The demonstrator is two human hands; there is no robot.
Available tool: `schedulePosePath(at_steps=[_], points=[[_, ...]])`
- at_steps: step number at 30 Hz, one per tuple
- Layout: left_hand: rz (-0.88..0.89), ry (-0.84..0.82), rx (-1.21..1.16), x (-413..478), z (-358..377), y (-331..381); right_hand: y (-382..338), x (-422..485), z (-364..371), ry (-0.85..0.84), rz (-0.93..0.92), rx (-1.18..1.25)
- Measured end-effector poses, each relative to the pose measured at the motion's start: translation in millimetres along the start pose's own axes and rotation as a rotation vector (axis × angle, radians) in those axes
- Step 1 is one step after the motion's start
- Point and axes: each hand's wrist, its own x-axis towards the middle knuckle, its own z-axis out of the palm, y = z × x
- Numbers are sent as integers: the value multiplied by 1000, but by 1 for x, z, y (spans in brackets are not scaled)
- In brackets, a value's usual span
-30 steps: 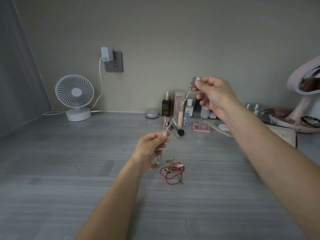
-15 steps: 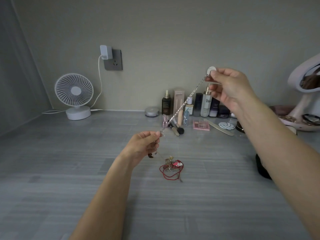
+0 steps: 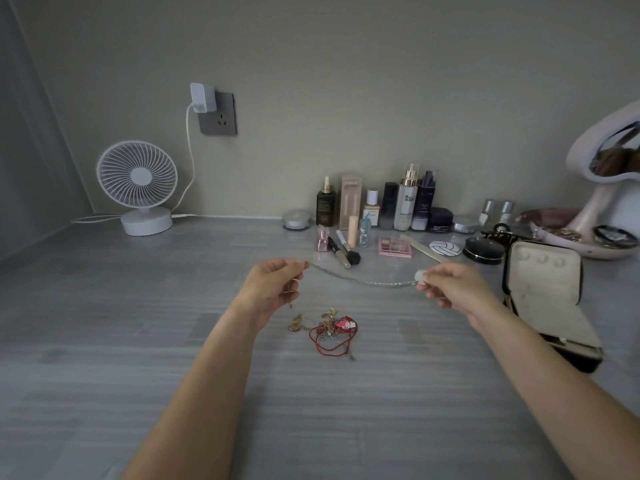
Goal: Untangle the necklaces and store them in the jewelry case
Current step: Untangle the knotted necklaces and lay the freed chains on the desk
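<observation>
One silver chain (image 3: 360,280) is clear of the tangle and hangs in a shallow sag above the tabletop (image 3: 121,341). Left hand (image 3: 273,287) pinches one end, a short tail dangling below its fingers. Right hand (image 3: 453,289) pinches the other end at the pale round pendant (image 3: 420,277). Other necklaces (image 3: 330,332), red cord included, lie knotted on the tabletop at 6 o'clock from the chain, apart from it. Jewelry case (image 3: 554,317) sits open at 3 o'clock of the right hand, near. Recommended: hold both ends, carry the chain toward 3 o'clock in one line, lower the pendant end first, and lay the rest without loops. Risk: the dangling tail may snag the pile.
</observation>
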Motion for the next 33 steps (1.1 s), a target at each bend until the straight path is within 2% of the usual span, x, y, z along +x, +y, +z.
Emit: schedulePosePath(at_steps=[2,5,8,11,15,21,24,33], points=[[30,102,132,5,-3,-4,5,9,1,8,10,-3],[171,224,545,14,-6,-15,9,20,6,28,4,-11],[186,259,848,20,-5,-27,14,28,10,39,1,-14],[166,248,985,25,-7,-36,21,33,13,42,11,-15],[176,244,1038,29,-7,-38,28,38,12,56,6,-13],[235,336,1002,33,-11,-40,36,47,14,93,-12,-48],[216,349,1049,34,-14,-42,41,52,15,123,-28,-96],[206,415,1000,28,-15,-36,47,55,16,186,-81,-208]])
